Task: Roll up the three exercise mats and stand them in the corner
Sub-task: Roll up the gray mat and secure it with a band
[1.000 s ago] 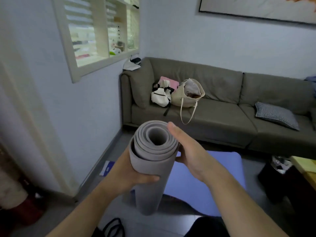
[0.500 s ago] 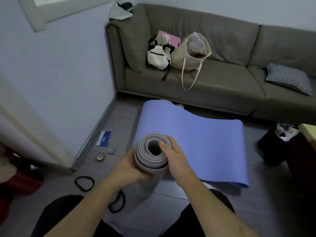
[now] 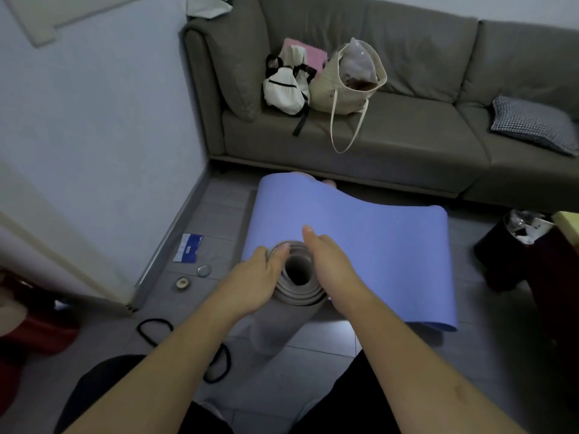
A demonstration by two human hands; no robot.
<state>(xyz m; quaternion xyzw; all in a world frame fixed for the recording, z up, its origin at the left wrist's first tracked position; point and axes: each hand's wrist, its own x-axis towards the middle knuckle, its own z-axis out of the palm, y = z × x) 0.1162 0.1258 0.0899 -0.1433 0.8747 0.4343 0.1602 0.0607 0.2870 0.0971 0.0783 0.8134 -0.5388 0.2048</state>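
While the grey mat [image 3: 283, 311] stands on end on the floor tiles between the person's knees, both hands are at its top — seen from the head camera, the left hand [image 3: 253, 280] wraps the rim with its thumb on the coils, and the right hand [image 3: 332, 267] lies flat-fingered against the far side, more pressing than clasping. So the left grip is closed round the roll, the right one relaxed against it. Just behind, touching the roll's base or nearly so, the blue mat [image 3: 369, 245] lies spread toward the sofa [image 3: 407, 142], unrolled. A third mat I cannot make out. This looks like tidying the first roll's end; next it wants carrying to the corner — likely with a black band [image 3: 153, 330] from the floor to keep it from springing open.
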